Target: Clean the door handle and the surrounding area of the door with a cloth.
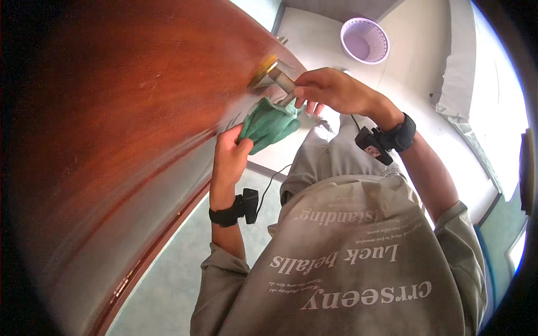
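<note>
A reddish-brown wooden door (145, 73) fills the left side, bearing a metal door handle (283, 79) with a rounded gold-coloured base. At the free end of that handle, my right hand (336, 92) has its thumb and fingers closed around the tip. Just below it, a crumpled green cloth (269, 126) hangs from my left hand (232, 154), pinched between thumb and fingers at its lower left edge. The upper edge of the cloth lies close under the handle and my right fingertips; whether they touch it I cannot tell.
On the pale floor beyond my legs stands a purple slatted basket (383, 49). White fabric (462, 84) drapes over something along the right side. Black straps with small devices circle both wrists, and a thin cable (269, 187) trails from the left one.
</note>
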Demonstrator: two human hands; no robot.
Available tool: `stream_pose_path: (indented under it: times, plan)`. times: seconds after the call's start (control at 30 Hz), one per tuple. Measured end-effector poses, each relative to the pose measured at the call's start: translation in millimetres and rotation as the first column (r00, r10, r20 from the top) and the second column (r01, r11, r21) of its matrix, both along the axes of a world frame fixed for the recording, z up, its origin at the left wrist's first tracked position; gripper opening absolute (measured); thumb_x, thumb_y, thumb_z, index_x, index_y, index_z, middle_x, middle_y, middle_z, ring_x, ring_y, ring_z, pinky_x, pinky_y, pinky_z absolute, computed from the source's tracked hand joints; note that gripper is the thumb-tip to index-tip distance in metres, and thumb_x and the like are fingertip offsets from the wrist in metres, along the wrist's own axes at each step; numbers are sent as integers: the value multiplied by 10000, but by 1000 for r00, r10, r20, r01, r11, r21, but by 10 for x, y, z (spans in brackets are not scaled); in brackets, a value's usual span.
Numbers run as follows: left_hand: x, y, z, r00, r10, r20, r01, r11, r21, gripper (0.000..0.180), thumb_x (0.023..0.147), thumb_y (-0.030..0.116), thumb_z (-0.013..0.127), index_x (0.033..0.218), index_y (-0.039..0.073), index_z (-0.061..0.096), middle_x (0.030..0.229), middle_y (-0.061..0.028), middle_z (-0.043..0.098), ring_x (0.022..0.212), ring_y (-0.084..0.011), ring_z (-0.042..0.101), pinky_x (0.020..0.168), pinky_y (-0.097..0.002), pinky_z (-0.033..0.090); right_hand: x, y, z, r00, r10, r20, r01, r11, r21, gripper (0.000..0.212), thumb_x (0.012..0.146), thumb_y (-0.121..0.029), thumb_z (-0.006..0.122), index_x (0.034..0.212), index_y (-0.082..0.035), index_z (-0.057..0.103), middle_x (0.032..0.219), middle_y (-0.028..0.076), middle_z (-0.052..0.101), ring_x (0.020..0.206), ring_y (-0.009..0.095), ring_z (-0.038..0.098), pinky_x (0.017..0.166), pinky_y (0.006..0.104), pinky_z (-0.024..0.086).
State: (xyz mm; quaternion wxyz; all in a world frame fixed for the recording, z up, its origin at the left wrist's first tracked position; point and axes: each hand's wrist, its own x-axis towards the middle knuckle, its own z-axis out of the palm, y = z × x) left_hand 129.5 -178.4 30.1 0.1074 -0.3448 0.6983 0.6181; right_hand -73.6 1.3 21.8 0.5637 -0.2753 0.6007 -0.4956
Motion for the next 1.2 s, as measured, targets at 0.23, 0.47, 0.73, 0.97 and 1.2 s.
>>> stream_pose_path:
  times: [0.23,0.47,0.73,0.97,1.2]
  plan:
    - [-120,68,13,999,-8,-37,4,992,-123,289,773,-51,373,956,-77,595,820,-78,632,710,-112,604,655,-276,531,49,-17,-74,999,45,-12,-45,996,-80,281,926,-228,473,994,31,559,859,67,625,734,120,574,655,256,491]
    - [67,148,222,998,60,-26,-64,978,-201,258,745,-57,416,909,-67,615,818,-68,629,742,-96,554,673,-241,449,147,24,-226,979,123,-165,-129,991,-24,366,856,-239,599,1097,23,514,993,127,591,783,173,603,690,288,496]
    - [437,445,778,977,-152,-151,39,821,-570,338,689,-144,397,859,-8,656,1019,-138,636,935,-230,616,802,-299,463,548,-68,-72,893,340,-296,-415,876,-245,714,702,-225,730,1305,-78,377,1296,120,412,1111,287,485,846,379,450]
    - [371,523,733,967,-11,-253,-121,857,-500,306,766,-83,452,1031,-13,590,946,-147,647,868,-221,635,784,-295,471,894,-126,7,857,307,-414,-400,903,-157,433,675,-294,736,964,-5,593,918,178,599,912,367,564,795,426,444]
    - [280,389,606,974,125,-189,-215,779,-589,112,830,55,570,918,-13,579,757,-104,615,649,-135,541,636,-275,445,664,-71,252,920,-30,-391,-81,961,-265,147,813,-153,580,764,-15,596,681,157,571,643,275,576,606,364,444]
